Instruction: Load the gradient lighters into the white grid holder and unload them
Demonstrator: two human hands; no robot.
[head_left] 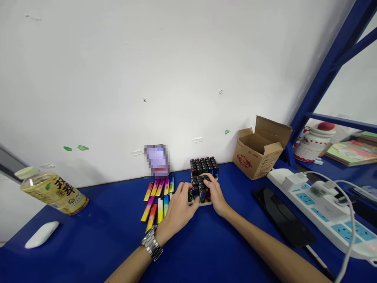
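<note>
A block of upright lighters (202,195) with black tops and coloured bodies stands in a shallow pale tray (206,204) on the blue table. My left hand (183,200), with a metal watch on its wrist, is closed at the block's front left corner, thumb and fingers around a dark green lighter (194,191). On the other side my right hand (216,194) is curled against the block, its fingertips over the tops. Behind them stands a second group of upright lighters (204,167). Flat gradient-coloured lighters (148,208) lie in loose rows beside my left hand, which partly hides some.
Against the wall leans a blurred-out phone (157,160). An open cardboard box (256,153), a black phone (282,216) and a white power strip (321,208) with cables lie to the right. A yellow-labelled bottle (55,192) and a white mouse (42,234) are at left.
</note>
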